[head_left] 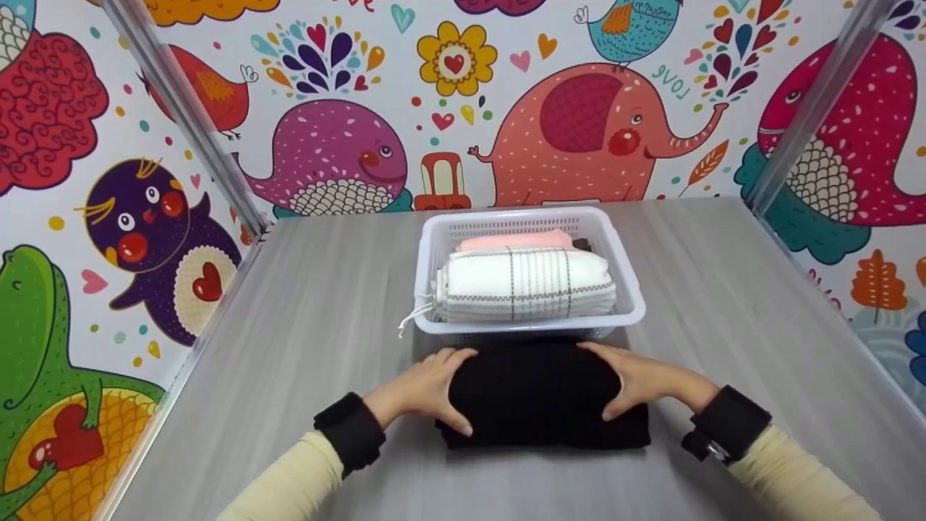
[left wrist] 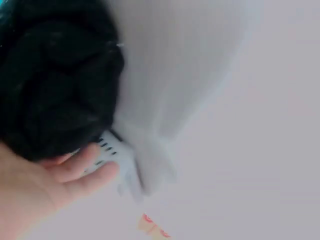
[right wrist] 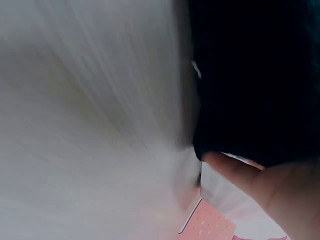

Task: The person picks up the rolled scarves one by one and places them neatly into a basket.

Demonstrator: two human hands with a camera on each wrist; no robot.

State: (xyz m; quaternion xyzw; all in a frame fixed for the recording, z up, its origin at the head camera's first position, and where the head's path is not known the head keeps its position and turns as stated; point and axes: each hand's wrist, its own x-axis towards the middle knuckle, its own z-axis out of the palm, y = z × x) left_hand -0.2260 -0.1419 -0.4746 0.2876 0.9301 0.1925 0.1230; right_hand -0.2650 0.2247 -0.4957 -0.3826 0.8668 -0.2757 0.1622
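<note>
A rolled black cloth (head_left: 542, 394) lies in front of the white plastic basket (head_left: 636, 307), close against its near wall. My left hand (head_left: 423, 387) grips the left end of the roll, thumb on the near side and fingers on the far side. At the opposite end my right hand (head_left: 640, 376) holds it the same way. In the left wrist view, the roll's coiled end (left wrist: 65, 85) shows above the left fingers. The right wrist view has the dark cloth (right wrist: 255, 75) beside a finger of the right hand (right wrist: 280, 190).
Inside the basket sit a white checked cloth roll (head_left: 521, 278) with a drawstring hanging over the left rim, and a pink cloth (head_left: 521, 239) behind it. The grey table (head_left: 325, 289) extends to both sides. Cartoon-printed panels (head_left: 463, 130) border the back and sides.
</note>
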